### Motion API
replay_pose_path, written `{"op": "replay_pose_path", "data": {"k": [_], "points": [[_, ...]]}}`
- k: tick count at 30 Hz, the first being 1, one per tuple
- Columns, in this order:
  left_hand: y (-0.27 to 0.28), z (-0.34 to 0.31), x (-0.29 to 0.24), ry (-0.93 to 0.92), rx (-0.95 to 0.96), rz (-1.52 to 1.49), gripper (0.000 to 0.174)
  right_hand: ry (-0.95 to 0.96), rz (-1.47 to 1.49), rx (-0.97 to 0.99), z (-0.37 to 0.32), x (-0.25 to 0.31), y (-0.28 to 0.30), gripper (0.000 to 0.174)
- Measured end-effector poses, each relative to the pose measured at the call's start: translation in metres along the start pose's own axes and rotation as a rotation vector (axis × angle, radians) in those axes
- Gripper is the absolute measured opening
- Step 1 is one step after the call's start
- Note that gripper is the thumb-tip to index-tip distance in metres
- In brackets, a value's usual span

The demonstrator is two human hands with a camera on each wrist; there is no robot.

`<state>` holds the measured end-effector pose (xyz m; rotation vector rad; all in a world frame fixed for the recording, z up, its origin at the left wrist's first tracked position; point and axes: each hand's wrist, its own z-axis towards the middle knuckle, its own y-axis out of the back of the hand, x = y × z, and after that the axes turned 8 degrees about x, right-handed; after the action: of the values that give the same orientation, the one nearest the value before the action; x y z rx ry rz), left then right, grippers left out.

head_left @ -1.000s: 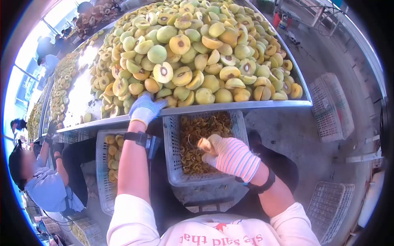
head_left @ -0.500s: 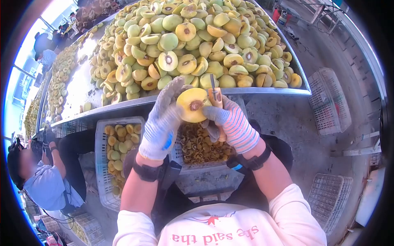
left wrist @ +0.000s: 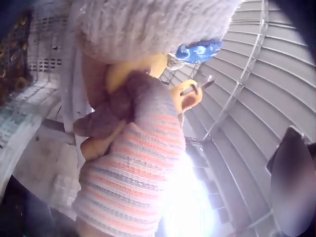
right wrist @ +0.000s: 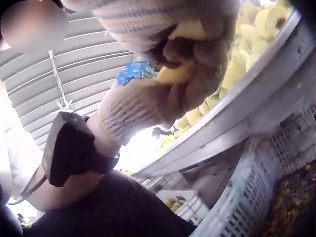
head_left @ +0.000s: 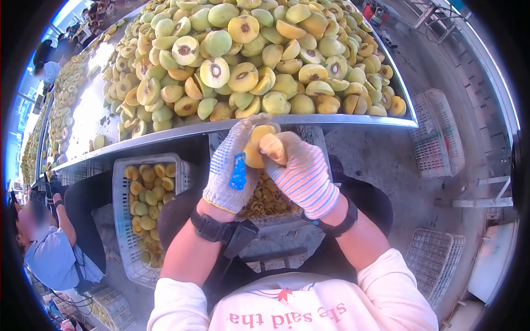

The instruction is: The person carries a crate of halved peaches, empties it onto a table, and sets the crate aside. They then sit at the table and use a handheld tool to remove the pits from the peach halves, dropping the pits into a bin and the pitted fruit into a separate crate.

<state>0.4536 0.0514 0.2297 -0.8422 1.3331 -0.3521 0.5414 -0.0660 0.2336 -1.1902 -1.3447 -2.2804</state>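
In front of the table's edge, my gloved left hand (head_left: 234,171) holds a yellow peach half (head_left: 254,148) between thumb and fingers. The fruit also shows under the left glove (left wrist: 158,29) in the left wrist view. My right hand (head_left: 306,179), in a striped glove, grips a wooden-handled pitting knife (head_left: 273,148) against that half. Its slotted handle end (left wrist: 190,95) and a short metal tip stick out past the fist. The fruit's cut face, where the blade works, is hidden by the hands.
A metal-rimmed table (head_left: 353,118) bears a heap of halved peaches (head_left: 243,77). Below my hands, brown scraps (head_left: 265,204) lie in a crate. To the left stands a crate (head_left: 122,220) of peach halves. Another person (head_left: 55,248) sits further left; more crates (head_left: 436,132) are at right.
My left hand has come back from the heap with a peach half. My right hand has risen from over the scrap crate and brought the knife to the fruit, which has turned.
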Motion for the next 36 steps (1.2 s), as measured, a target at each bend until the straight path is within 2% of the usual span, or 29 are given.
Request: {"op": "replay_pose_path", "data": {"k": [1, 3, 6, 7, 10, 14, 17, 21, 23, 25, 27, 29, 31, 33, 35, 36], "points": [[0.005, 0.000, 0.005, 0.061, -0.053, -0.159, 0.037, -0.034, -0.028, 0.107, -0.001, 0.002, -0.001, 0.030], [0.016, -0.001, 0.008, 0.084, -0.052, -0.238, 0.040, -0.094, -0.087, 0.322, 0.002, 0.014, 0.000, 0.030], [-0.003, -0.004, -0.006, -0.023, -0.065, -0.073, 0.044, 0.050, 0.471, 0.747, -0.004, 0.025, 0.030, 0.034], [-0.001, -0.002, -0.010, -0.047, -0.064, -0.150, 0.045, -0.040, 0.471, 0.678, -0.010, 0.021, 0.028, 0.041], [0.001, -0.001, -0.013, -0.090, -0.041, -0.249, 0.044, -0.302, 0.286, 0.408, -0.005, 0.022, 0.022, 0.042], [-0.002, 0.003, -0.007, -0.090, -0.045, -0.234, 0.042, -0.243, 0.263, 0.380, -0.009, 0.004, 0.009, 0.045], [-0.004, 0.003, -0.004, -0.118, -0.083, -0.062, 0.040, -0.208, 0.230, 0.397, -0.007, -0.002, 0.007, 0.049], [0.003, 0.004, 0.008, -0.204, -0.116, 0.100, 0.038, -0.268, 0.229, 0.360, -0.009, 0.004, -0.001, 0.036], [0.005, 0.001, 0.008, -0.181, -0.112, 0.043, 0.038, -0.241, 0.231, 0.377, -0.006, 0.013, 0.000, 0.032], [0.004, -0.002, 0.005, -0.168, -0.123, 0.029, 0.039, -0.113, 0.216, 0.507, -0.006, 0.009, 0.005, 0.034], [-0.002, -0.004, 0.002, -0.161, -0.148, 0.060, 0.043, -0.096, 0.186, 0.588, -0.004, 0.009, 0.004, 0.033], [-0.006, -0.004, 0.002, -0.169, -0.178, 0.162, 0.042, -0.196, 0.140, 0.619, -0.001, 0.013, -0.002, 0.030], [-0.006, -0.005, -0.001, -0.151, -0.156, 0.184, 0.042, -0.216, 0.405, 0.680, -0.004, 0.027, 0.016, 0.025], [-0.004, -0.006, -0.010, -0.109, -0.082, 0.123, 0.042, -0.352, 0.703, 0.761, -0.006, 0.026, 0.025, 0.022], [0.001, -0.005, -0.008, -0.150, -0.149, 0.226, 0.034, -0.610, 1.030, 0.855, -0.008, 0.017, 0.024, 0.020], [-0.001, -0.004, -0.011, -0.170, -0.182, 0.278, 0.029, -0.618, 1.055, 0.843, -0.009, 0.019, 0.022, 0.020]]}}
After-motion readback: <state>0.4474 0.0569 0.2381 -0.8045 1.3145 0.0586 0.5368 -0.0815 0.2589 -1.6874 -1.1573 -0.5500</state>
